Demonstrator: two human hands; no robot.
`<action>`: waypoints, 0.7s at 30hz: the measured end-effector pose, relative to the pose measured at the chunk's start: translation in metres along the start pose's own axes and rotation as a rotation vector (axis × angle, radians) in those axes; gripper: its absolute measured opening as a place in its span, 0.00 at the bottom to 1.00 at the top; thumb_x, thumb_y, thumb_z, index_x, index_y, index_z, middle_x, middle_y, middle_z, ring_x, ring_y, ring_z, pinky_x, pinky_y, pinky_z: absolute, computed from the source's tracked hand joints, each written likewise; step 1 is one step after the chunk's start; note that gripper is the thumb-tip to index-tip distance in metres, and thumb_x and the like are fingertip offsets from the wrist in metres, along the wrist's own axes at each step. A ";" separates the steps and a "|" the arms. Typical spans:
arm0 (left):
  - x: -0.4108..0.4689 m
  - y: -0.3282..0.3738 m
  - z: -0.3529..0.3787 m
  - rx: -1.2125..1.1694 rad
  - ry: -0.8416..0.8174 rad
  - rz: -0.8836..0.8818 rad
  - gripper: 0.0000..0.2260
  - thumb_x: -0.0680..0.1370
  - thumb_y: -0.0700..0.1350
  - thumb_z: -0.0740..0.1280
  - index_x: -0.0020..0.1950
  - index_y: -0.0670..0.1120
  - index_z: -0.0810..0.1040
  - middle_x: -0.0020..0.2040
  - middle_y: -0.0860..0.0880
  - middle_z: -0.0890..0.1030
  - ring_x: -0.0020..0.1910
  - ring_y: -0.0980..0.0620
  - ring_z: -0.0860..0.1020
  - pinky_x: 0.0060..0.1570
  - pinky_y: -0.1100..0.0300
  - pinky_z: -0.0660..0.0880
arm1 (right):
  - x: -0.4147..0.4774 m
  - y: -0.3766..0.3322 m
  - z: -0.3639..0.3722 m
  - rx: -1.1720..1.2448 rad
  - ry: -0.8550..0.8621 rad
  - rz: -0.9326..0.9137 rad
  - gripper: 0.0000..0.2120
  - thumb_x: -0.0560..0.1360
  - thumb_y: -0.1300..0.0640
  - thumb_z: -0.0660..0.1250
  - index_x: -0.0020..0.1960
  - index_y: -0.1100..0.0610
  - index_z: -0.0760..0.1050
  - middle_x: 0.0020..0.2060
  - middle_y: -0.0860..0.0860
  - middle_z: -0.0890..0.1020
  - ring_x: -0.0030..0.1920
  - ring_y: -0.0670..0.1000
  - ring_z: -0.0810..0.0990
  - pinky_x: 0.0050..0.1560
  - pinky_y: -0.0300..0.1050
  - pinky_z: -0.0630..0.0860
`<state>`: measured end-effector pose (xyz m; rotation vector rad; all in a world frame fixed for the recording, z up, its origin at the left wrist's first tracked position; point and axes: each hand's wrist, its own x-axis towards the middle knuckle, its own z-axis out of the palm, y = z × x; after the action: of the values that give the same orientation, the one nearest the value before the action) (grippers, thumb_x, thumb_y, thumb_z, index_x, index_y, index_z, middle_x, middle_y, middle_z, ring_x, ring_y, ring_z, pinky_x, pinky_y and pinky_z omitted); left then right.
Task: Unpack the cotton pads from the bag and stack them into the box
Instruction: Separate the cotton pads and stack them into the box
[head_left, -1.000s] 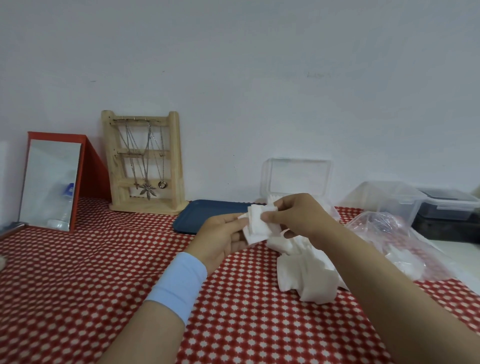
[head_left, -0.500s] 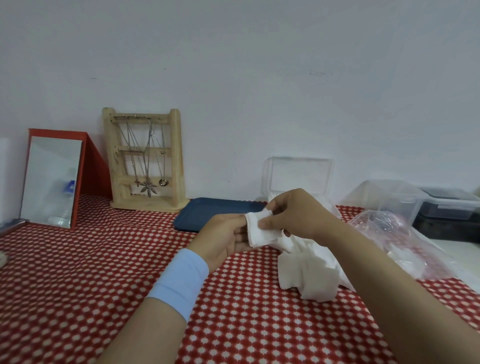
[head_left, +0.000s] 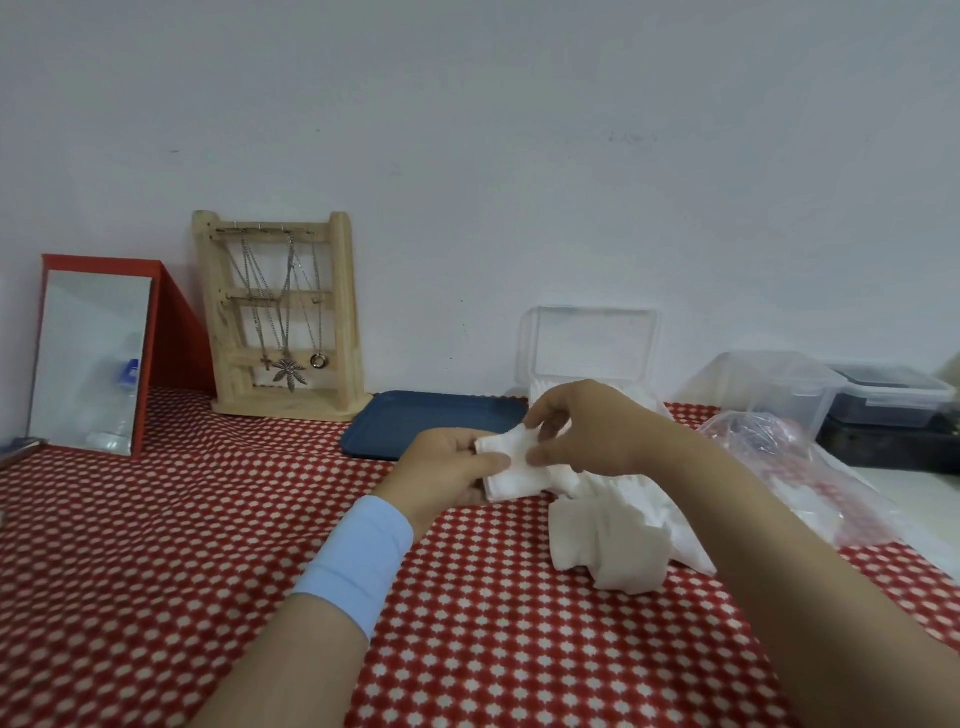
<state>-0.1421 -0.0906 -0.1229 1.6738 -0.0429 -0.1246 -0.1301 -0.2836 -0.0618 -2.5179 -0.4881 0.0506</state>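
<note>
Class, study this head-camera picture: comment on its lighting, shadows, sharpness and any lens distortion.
Head view: light is soft and even, shadows faint; the right hand and the pads it pinches with the left hand look slightly smeared; the clear box almost fades into the pale wall; the forearms look stretched towards the bottom edge.

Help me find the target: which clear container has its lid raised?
The clear box behind the right hand; the tub and dark container farther right show no raised lid.

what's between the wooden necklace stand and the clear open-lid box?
A dark blue tray, lying flat on the red checked tablecloth; the head view shows it.
</note>
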 end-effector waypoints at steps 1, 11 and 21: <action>0.002 -0.001 -0.001 -0.001 0.034 -0.015 0.08 0.79 0.39 0.71 0.58 0.44 0.83 0.53 0.44 0.87 0.52 0.47 0.86 0.55 0.51 0.83 | -0.002 0.002 -0.004 -0.111 -0.054 -0.014 0.15 0.72 0.54 0.77 0.58 0.49 0.82 0.50 0.44 0.82 0.47 0.46 0.82 0.51 0.39 0.78; 0.004 -0.002 -0.003 0.004 0.143 -0.032 0.07 0.82 0.39 0.66 0.47 0.50 0.81 0.54 0.44 0.84 0.54 0.45 0.84 0.48 0.56 0.83 | -0.011 -0.004 -0.003 -0.329 -0.341 -0.027 0.15 0.72 0.50 0.77 0.58 0.44 0.82 0.58 0.38 0.77 0.57 0.44 0.75 0.56 0.40 0.71; 0.001 0.000 -0.001 -0.004 0.061 0.011 0.06 0.81 0.41 0.70 0.56 0.46 0.84 0.52 0.48 0.87 0.50 0.50 0.87 0.52 0.54 0.84 | -0.005 0.007 -0.015 0.264 -0.102 -0.103 0.07 0.77 0.65 0.70 0.49 0.56 0.85 0.43 0.51 0.86 0.38 0.46 0.84 0.39 0.38 0.78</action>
<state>-0.1411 -0.0898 -0.1232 1.6726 -0.0055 -0.0656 -0.1302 -0.2989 -0.0538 -2.2374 -0.6094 0.1923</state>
